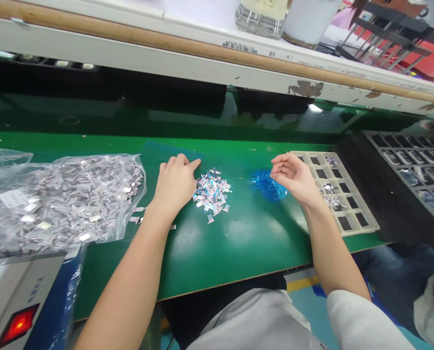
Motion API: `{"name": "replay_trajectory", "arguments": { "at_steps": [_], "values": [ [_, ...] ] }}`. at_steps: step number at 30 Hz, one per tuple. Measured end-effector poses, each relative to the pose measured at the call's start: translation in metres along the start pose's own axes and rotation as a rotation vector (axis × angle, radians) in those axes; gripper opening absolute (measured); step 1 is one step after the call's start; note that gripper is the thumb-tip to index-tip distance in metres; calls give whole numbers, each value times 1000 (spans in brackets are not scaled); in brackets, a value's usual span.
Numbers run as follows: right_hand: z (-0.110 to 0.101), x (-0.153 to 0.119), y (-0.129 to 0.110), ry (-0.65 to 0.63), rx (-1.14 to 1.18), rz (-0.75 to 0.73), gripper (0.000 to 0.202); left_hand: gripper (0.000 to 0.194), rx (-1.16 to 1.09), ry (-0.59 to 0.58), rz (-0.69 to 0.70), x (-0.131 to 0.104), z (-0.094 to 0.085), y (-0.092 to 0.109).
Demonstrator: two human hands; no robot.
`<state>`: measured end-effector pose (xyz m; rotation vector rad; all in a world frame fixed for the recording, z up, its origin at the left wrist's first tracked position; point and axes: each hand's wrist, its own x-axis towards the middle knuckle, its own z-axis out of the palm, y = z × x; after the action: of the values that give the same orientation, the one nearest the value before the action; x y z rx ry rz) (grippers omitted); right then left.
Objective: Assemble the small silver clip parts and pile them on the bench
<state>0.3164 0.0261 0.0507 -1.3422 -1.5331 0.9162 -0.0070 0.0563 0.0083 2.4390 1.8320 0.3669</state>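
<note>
My left hand (176, 182) rests at the left edge of a pile of small flat silvery pieces (213, 192), some with blue film on them. Its index finger points right and the other fingers curl under; what they hold, if anything, is hidden. My right hand (293, 177) is beside a heap of thin blue film strips (269, 185), thumb and fingertips drawn together. Anything in that pinch is too small to make out. Just right of this hand lies a pale compartment tray (360, 204) with small pieces in some cells.
A clear plastic bag (67, 194) full of similar pieces lies at the left, above a device with a red lit switch (20, 324). Behind my left hand is a blue translucent strip (169, 149). Black trays (395, 194) stand far right. A shelf edge (202, 63) crosses above the green table (231, 257).
</note>
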Motion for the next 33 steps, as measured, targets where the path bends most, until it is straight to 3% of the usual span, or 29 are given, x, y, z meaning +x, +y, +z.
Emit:
{"name": "replay_trajectory", "arguments": {
  "at_steps": [12, 24, 33],
  "values": [
    [2, -2, -1, -11, 18, -10, 34, 59, -5, -10, -14, 0, -1, 1],
    [5, 1, 4, 119, -41, -26, 20, 60, -15, -18, -20, 1, -2, 1],
    [3, 4, 13, 130, 70, -11, 25, 61, -5, -11, -12, 0, -2, 1]
  ]
}}
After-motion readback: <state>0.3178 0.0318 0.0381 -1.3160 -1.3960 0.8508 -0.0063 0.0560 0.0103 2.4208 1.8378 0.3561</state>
